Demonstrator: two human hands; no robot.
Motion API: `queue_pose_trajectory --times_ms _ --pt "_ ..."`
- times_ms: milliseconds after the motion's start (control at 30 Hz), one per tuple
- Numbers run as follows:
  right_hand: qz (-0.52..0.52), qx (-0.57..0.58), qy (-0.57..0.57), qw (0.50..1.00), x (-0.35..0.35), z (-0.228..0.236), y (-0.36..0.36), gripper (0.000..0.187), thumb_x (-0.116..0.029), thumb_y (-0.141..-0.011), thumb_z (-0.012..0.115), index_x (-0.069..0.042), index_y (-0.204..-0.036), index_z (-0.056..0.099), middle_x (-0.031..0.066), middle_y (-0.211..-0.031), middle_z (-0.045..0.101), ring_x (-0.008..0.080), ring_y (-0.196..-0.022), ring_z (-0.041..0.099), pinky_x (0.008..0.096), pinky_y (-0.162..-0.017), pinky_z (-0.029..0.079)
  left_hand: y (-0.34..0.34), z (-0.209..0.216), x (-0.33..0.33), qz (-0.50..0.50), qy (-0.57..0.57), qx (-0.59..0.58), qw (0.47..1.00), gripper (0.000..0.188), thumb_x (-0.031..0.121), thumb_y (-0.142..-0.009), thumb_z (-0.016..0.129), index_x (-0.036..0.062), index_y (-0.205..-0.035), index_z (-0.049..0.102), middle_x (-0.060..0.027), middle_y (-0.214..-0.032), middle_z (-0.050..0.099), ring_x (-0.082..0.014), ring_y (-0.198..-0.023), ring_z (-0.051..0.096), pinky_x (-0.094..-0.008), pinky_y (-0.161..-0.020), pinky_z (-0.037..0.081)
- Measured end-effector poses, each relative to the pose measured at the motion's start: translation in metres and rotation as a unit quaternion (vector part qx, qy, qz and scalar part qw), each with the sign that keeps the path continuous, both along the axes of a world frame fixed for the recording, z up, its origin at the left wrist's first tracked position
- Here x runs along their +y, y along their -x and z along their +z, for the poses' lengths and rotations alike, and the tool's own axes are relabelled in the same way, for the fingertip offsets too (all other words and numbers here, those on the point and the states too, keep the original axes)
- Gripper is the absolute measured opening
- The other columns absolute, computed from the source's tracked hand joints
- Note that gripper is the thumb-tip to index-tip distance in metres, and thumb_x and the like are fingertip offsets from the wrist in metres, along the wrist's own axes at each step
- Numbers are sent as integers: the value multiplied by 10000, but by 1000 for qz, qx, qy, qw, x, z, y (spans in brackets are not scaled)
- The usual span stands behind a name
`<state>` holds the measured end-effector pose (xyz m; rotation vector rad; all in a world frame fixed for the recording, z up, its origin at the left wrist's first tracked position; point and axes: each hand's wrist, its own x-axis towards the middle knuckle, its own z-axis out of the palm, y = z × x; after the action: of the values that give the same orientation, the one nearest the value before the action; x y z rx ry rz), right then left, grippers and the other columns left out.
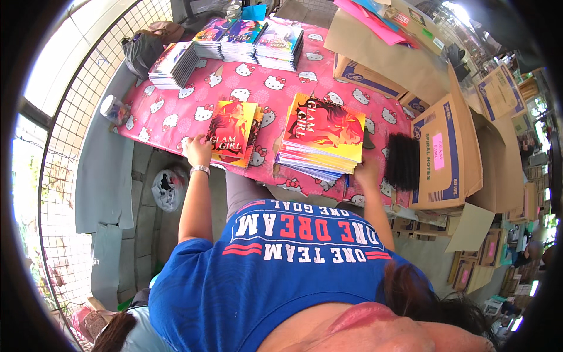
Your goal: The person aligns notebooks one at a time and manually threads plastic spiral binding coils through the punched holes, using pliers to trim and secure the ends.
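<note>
A small pile of notebooks with red and yellow covers lies slightly fanned near the front of the table. At its left edge my left hand rests with bent fingers somewhat apart, the fingertips touching or just beside the covers. To the right stands a taller stack of notebooks with the same style of cover, its page edges uneven toward me. My right hand is at this stack's near right corner. Its fingers are blurred and partly hidden, so their grip does not show.
Several more notebook stacks stand at the table's far left. A pink patterned cloth covers the table. A bundle of black coils and an open cardboard box are at the right. A white-lidded jar sits on the left edge.
</note>
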<state>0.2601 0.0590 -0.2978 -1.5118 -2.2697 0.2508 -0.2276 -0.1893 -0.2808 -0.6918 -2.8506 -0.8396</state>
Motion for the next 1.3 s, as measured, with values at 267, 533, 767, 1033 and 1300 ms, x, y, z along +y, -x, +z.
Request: queue_pose_trajectory --times_ms 267,533,767,1033,1300 --pt "-280 -257 -115 918 90 18 -79 405 -334 -894 671 -102 -1217 593 130 -1199 562 327 -1102 551 470 -881 494 -104 126 190 -442 -211 38 871 192 83 -851 681 63 -1036 727 -128 -1102 681 -310 -1087 605 -407 -971 455" --pt "-186 -216 -103 953 108 27 -88 188 -208 -909 638 -63 -1028 641 175 -1042 614 341 -1021 615 452 -855 526 -178 126 285 -643 75 12 762 232 228 -831 662 61 -972 739 -183 -948 711 -379 -909 670 -459 -845 525" --pt "-199 11 -246 948 153 36 -150 315 -102 -914 533 15 -1182 651 261 -1101 657 438 -1031 612 495 -919 484 -178 161 274 -605 -90 -108 784 185 68 -830 686 4 -1003 674 -186 -924 713 -336 -888 696 -390 -795 536" --pt "128 436 209 866 45 189 -32 264 -116 -998 551 -24 -1231 636 32 -958 614 80 -865 604 223 -779 487 -186 232 190 -646 -137 132 739 229 8 -872 578 67 -1086 638 -125 -983 678 -313 -980 626 -445 -924 440" --pt "205 312 -108 921 -3 228 31 252 -47 -932 621 -65 -1170 701 67 -1004 640 161 -949 610 284 -832 480 -214 231 190 -632 -174 203 727 257 95 -846 608 85 -1100 644 -100 -1000 675 -276 -992 622 -420 -941 424"
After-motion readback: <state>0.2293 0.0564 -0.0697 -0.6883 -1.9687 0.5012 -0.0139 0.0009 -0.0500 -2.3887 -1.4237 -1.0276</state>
